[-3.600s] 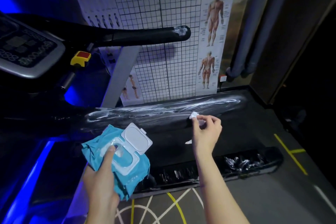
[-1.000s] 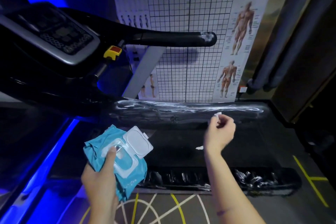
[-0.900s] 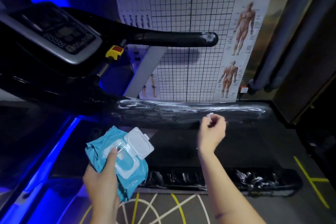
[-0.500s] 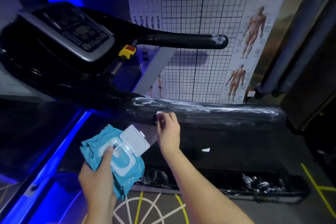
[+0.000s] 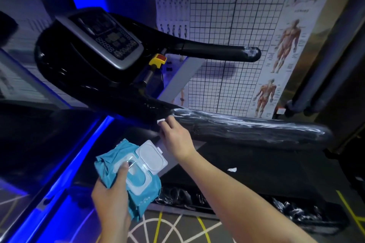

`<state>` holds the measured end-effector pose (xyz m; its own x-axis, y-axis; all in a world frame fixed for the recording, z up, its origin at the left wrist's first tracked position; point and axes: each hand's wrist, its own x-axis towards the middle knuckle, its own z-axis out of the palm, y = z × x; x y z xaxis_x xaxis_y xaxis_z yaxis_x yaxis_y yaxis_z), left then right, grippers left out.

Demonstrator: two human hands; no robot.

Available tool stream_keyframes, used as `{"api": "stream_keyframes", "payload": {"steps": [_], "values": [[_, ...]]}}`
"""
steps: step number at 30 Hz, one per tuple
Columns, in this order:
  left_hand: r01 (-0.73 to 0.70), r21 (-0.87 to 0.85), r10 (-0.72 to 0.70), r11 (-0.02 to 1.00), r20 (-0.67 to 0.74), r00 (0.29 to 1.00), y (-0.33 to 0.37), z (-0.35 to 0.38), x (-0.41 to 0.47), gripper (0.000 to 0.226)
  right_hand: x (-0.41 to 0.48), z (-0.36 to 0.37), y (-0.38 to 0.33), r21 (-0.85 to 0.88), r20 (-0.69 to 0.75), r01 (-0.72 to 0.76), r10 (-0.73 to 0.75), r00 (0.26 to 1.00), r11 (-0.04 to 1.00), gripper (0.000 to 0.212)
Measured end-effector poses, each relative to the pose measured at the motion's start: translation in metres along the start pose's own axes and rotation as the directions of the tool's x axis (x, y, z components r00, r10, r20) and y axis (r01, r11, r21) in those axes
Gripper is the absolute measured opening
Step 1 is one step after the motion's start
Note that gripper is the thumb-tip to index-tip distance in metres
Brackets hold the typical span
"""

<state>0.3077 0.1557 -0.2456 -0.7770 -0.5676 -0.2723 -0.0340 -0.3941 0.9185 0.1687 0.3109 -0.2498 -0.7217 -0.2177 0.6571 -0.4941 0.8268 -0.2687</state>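
- One small white wipe (image 5: pixel 161 121), pinched at the fingertips of the right hand (image 5: pixel 175 138), held against the left end of the near handrail (image 5: pixel 246 126).
- Likely best worked with firm contact and overlapping strokes along the white-streaked rail.
- Blue wipes pack (image 5: pixel 128 175), lid flipped open, gripped in the left hand (image 5: pixel 112 201), thumb over the opening, below the rail.
- Noted around: console (image 5: pixel 106 39), yellow safety key (image 5: pixel 158 60), far handrail (image 5: pixel 217 53), white scrap (image 5: pixel 232 169) on the belt, anatomy chart (image 5: pixel 286 45).
- Judged obstruction: dark console housing crowding the rail's end.

Both forearms (image 5: pixel 237 189) are unsleeved, left grip (image 5: pixel 112 201) and right grip (image 5: pixel 177 140) bare.
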Motion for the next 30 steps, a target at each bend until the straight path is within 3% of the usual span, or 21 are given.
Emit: {"api": "stream_keyframes", "payload": {"steps": [7,9,11,13,17,19,22,24,25,27,30], "values": [[-0.014,0.002,0.014,1.000,-0.027,1.000,0.010,-0.031,0.024,0.038,0.009,0.011,0.005,-0.061,0.068,-0.157,0.161,0.985,0.986,0.018],[-0.020,0.019,0.020,1.000,-0.010,1.000,0.011,-0.037,0.029,0.038,-0.007,0.004,0.021,-0.075,-0.008,-0.240,0.240,0.971,0.968,0.024],[-0.011,0.016,0.011,1.000,0.002,1.000,0.012,-0.039,0.034,0.037,-0.026,-0.006,0.033,0.022,-0.151,-0.424,0.423,0.894,0.905,0.028],[-0.006,0.026,0.006,1.000,0.013,1.000,0.009,-0.041,0.040,0.038,-0.052,-0.009,0.034,0.091,-0.225,-0.516,0.522,0.823,0.852,0.022],[0.034,0.020,-0.035,0.999,0.036,0.999,-0.012,-0.040,0.048,0.039,-0.124,0.006,0.010,0.201,-0.061,-0.559,0.580,0.812,0.804,0.009],[0.076,0.008,-0.076,0.997,0.043,0.996,-0.028,-0.037,0.049,0.038,-0.161,0.014,-0.001,0.265,0.076,-0.724,0.735,0.674,0.637,0.012],[0.136,0.033,-0.137,0.990,0.021,0.990,-0.050,-0.036,0.048,0.035,-0.222,0.033,0.011,0.245,0.360,-0.957,0.902,0.241,0.158,0.016],[0.175,0.046,-0.176,0.984,0.020,0.984,-0.061,-0.036,0.047,0.032,-0.241,0.029,0.023,0.159,0.526,-0.986,0.849,0.044,-0.047,0.013],[0.185,0.053,-0.186,0.981,0.023,0.982,-0.066,-0.035,0.046,0.030,-0.243,0.022,0.034,0.127,0.563,-0.988,0.826,0.000,-0.087,0.013],[0.200,0.061,-0.202,0.978,0.027,0.979,-0.073,-0.035,0.043,0.031,-0.236,0.009,0.066,0.165,0.527,-0.979,0.850,-0.014,-0.118,0.016],[0.226,0.062,-0.228,0.972,0.038,0.973,-0.076,-0.029,0.037,0.034,-0.212,-0.004,0.117,0.393,0.405,-0.899,0.914,-0.018,-0.192,0.012]]}}
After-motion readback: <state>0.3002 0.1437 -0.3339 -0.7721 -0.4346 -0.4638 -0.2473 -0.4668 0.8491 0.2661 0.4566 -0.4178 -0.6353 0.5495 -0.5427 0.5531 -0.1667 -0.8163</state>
